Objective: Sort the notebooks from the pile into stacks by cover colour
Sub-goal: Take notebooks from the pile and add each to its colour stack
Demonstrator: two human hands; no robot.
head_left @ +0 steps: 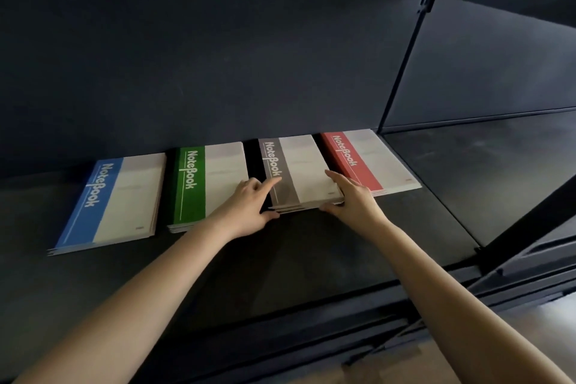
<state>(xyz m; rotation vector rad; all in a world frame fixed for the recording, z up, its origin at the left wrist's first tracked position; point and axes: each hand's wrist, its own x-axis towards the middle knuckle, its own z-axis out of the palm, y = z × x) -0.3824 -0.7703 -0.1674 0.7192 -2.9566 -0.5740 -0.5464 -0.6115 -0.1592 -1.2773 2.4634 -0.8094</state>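
Four stacks of notebooks lie in a row on the dark desk [311,259]: a blue stack [112,206], a green stack [205,184], a grey stack [302,174] and a red stack [371,162]. Each cover has a coloured band marked "NoteBook" and a pale right part. My left hand [249,206] holds the grey stack at its near left corner, thumb under the edge and index finger lying on the grey band. My right hand [349,196] holds the stack's near right corner, fingers on top and thumb at the front edge.
A dark partition wall [202,72] rises directly behind the notebooks. A black post [402,65] and a side panel [486,56] stand to the right. The desk's front edge [280,321] runs below my forearms, with shelves of clutter above the partition.
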